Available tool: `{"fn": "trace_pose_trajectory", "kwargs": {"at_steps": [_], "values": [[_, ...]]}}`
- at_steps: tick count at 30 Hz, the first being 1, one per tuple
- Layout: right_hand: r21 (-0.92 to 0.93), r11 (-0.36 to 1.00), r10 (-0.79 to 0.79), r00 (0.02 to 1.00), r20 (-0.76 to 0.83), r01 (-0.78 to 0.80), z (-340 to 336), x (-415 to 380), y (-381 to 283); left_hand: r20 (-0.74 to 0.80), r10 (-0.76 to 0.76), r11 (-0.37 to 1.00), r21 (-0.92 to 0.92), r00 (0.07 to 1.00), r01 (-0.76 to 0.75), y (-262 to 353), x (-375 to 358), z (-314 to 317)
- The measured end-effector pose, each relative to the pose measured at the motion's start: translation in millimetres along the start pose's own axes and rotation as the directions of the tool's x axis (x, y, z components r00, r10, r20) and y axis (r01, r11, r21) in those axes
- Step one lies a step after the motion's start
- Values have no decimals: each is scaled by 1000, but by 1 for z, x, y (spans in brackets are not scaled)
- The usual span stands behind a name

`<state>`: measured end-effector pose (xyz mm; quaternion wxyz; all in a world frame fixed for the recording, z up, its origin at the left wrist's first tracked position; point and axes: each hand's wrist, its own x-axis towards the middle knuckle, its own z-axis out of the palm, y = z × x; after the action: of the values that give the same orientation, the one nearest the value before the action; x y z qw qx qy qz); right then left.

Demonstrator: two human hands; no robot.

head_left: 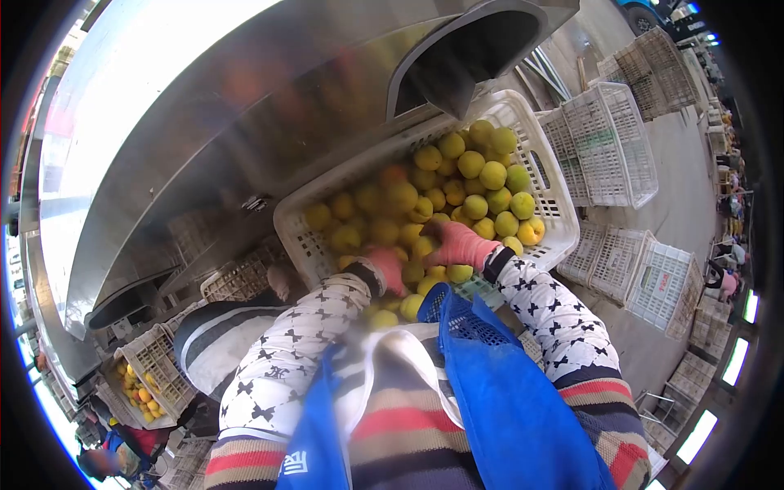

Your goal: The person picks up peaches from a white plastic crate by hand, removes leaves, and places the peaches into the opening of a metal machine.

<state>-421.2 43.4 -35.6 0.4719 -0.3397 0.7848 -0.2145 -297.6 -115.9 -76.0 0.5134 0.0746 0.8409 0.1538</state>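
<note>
White crate (559, 184) holds yellow-green fruit (492, 175) around left hand (387, 269) and right hand (462, 244), whose grip I cannot tell.

The fruit crate (557, 192) carries piled yellow-green fruit (471, 164). The grey floor (682, 155) carries white perforated crates (608, 143) right of the fruit crate.

Round yellow-green fruits (471, 164) lie loosely heaped in a white, perforated plastic crate (559, 196)
</note>
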Motion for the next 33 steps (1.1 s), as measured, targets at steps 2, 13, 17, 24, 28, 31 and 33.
{"fn": "trace_pose_trajectory", "kwargs": {"at_steps": [2, 13, 17, 24, 28, 31, 33], "values": [[648, 755, 37, 993, 112, -101, -40, -20, -17, 51, 42, 999, 6, 998, -42, 4, -4, -2], [456, 709, -20, 662, -749, 537, -142, -40, -104, 272, 75, 996, 23, 959, -85, -2, 3, -13], [-204, 978, -154, 481, -863, -52, -158, 12, -119, -11, 50, 986, 157, 999, -48, 4, 4, 6], [-71, 904, -162, 185, -969, 421, -142, 9, -143, 94, 95, 957, 267, 991, -117, 12, -1, 0], [-47, 989, -135, 729, -671, 139, -49, 16, -81, 111, 140, 988, 56, 984, -147, -9, -2, -18], [-288, 957, -126, 923, -365, 17, -5, 64, -37, 13, 97, 949, -304, 995, -88, -37, -32, -58], [-280, 955, -178, 942, -285, 96, -5, 79, -26, -151, 117, 669, -718, 982, -190, -38, -74, -81]]}}
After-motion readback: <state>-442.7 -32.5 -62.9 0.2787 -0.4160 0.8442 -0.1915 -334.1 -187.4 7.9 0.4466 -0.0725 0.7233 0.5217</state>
